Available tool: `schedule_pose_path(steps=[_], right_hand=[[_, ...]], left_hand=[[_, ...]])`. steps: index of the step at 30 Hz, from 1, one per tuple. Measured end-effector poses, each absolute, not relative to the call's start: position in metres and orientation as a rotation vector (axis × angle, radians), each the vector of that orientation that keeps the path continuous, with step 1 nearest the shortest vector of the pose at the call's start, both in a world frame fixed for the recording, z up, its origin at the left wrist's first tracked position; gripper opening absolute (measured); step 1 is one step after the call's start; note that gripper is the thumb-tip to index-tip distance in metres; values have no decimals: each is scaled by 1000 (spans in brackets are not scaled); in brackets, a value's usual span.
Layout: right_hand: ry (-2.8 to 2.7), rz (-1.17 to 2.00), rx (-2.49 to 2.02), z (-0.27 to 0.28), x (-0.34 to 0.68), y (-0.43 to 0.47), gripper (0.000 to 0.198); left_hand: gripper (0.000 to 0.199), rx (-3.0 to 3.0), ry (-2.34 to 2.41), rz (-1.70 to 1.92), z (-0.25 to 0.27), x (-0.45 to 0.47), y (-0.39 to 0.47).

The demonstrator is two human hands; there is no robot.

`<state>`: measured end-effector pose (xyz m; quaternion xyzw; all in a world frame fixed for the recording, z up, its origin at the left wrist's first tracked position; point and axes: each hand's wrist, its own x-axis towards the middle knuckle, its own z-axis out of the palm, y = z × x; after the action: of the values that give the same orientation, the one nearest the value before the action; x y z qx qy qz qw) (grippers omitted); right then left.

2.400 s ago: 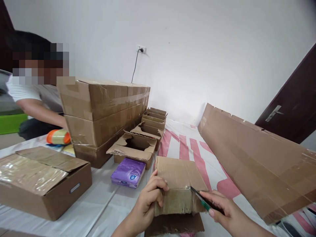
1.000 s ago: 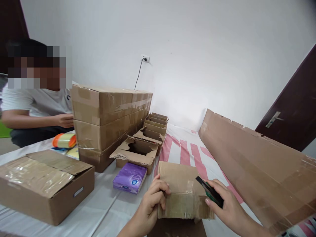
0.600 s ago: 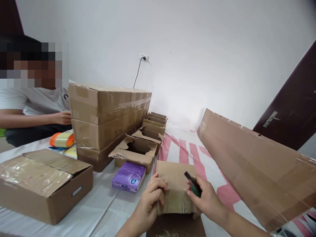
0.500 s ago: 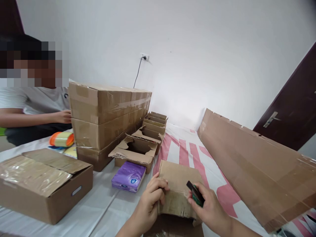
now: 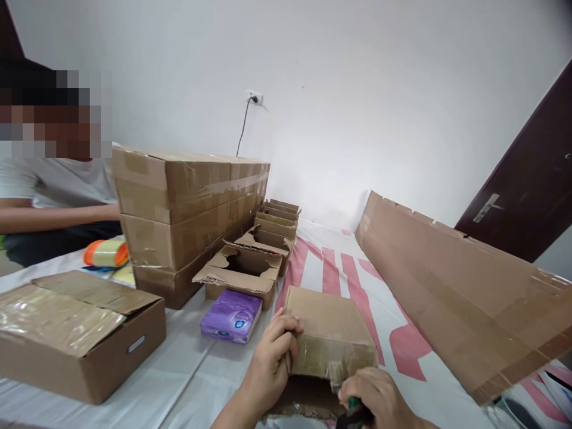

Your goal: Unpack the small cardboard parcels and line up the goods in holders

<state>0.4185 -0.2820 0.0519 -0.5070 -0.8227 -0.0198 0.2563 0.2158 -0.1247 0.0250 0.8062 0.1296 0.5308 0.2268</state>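
Observation:
A small cardboard box (image 5: 328, 316) stands tilted in front of me, its dark opening towards me and its near edge ragged. My left hand (image 5: 273, 354) is closed on the box's left side, fingers over the edge. My right hand (image 5: 379, 394) wraps round a black-and-green tool (image 5: 354, 408), apparently a utility knife, low at the box's near right corner. Its blade cannot be made out. A torn cardboard flap (image 5: 335, 375) hangs close to my right fingers. Beyond my left hand lies a purple tissue pack (image 5: 231, 316).
Stacked taped boxes (image 5: 196, 217) and a row of opened boxes (image 5: 239, 289) run towards the wall. A closed carton (image 5: 129, 357) lies left; a tall cardboard panel (image 5: 460, 286) leans right. Another person (image 5: 67, 196) sits behind the stack, near an orange-and-yellow roll (image 5: 106, 253).
My right hand has moved down and towards me with the tool, from the box's upper right side to its near corner. My left hand keeps its hold. The view has shifted slightly.

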Motion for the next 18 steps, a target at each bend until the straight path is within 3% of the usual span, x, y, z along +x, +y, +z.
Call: schedule_pose_path(steps=[6,13,15,18], right_hand=[[-2111,369,-1622,56,421,-287,19],[-1916,980,-1700,59,423,-302,28],[-1728,981,-1728,52,437,-312,28],[-1361,688,-1730,34,479,-331,32]], left_hand=[[28,2264,410,1506,27,217,-127],[30,2238,632,1537,13,211,-104],[34,2220,660,1515,11,209,-99],[36,2209,647,1508,10,209,-98]])
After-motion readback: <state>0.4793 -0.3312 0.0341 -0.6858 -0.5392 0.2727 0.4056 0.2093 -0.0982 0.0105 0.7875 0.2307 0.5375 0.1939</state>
